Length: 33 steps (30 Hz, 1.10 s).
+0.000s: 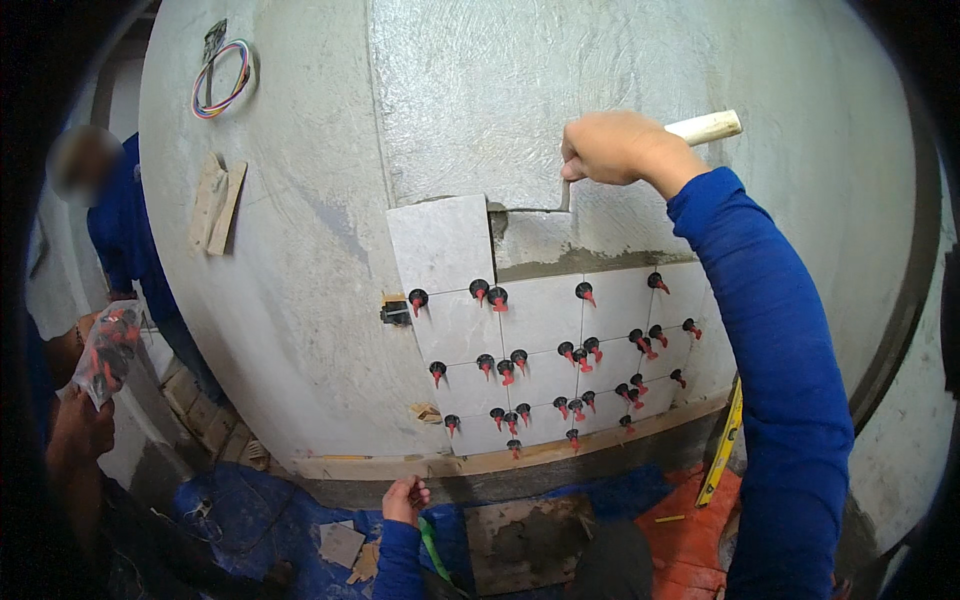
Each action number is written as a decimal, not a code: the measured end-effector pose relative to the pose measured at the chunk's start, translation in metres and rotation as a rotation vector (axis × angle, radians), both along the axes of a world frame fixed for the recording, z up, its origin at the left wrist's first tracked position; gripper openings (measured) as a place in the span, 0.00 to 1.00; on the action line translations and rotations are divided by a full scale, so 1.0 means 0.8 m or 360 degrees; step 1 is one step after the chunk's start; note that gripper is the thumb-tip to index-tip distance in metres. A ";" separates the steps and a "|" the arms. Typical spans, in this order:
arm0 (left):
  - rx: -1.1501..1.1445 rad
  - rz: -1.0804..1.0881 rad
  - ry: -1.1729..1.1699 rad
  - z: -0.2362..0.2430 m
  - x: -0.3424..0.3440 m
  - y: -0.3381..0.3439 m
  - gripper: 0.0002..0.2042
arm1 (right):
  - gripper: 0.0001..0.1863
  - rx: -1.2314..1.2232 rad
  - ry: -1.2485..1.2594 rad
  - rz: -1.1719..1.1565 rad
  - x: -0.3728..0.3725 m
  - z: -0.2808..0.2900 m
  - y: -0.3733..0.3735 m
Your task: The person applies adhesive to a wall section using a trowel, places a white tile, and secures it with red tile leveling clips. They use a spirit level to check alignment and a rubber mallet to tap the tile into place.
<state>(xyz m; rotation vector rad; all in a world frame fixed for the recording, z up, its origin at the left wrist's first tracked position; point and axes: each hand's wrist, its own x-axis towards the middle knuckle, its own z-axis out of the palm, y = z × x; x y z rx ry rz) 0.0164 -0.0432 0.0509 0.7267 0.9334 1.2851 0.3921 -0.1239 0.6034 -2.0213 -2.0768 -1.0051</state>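
My right hand (612, 147) is raised against the grey plastered wall (300, 300), closed around the pale wooden handle of a trowel (705, 127). The trowel's metal blade lies on the wall just left of the hand, above a strip of fresh mortar (580, 255). Below it are rows of light grey tiles (545, 350) held by red and black levelling clips (585, 292); one tile (440, 243) stands alone at the upper left. My left hand (404, 499) rests low on the wooden batten (480, 462) under the tiles, holding nothing.
Another person in blue (120, 230) stands at the left holding a clear bag of red clips (108, 350). Coiled coloured wires (222, 78) hang from the wall at the top left. A yellow level (725, 445) leans at the right. Blue sheeting (250, 520) and tile scraps cover the floor.
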 end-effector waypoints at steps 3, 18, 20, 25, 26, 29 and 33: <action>-0.0015 0.0001 0.0004 0.000 0.002 0.000 0.08 | 0.17 0.0071 0.0037 0.0003 0.007 0.000 -0.003; 0.0463 -0.0284 0.0645 0.046 0.057 -0.057 0.11 | 0.15 0.0623 0.0518 0.0593 0.116 -0.192 0.031; 0.0754 -0.0274 0.1223 0.034 0.068 -0.042 0.10 | 0.15 0.0524 0.0545 0.0457 0.115 -0.191 0.028; 0.0305 -0.0702 0.1433 -0.025 0.086 -0.001 0.14 | 0.18 0.0411 0.0494 0.0348 0.122 -0.183 0.024; 0.0365 -0.0744 0.1487 -0.038 0.086 0.001 0.14 | 0.19 0.0395 0.0528 0.0353 0.125 -0.180 0.025; 0.0173 -0.0875 0.1670 -0.067 0.081 -0.014 0.15 | 0.23 0.0278 0.0552 0.0267 0.128 -0.158 0.022; -0.0360 -0.0937 0.1577 -0.064 0.060 -0.073 0.20 | 0.21 0.0048 0.0738 0.0175 0.116 -0.110 0.015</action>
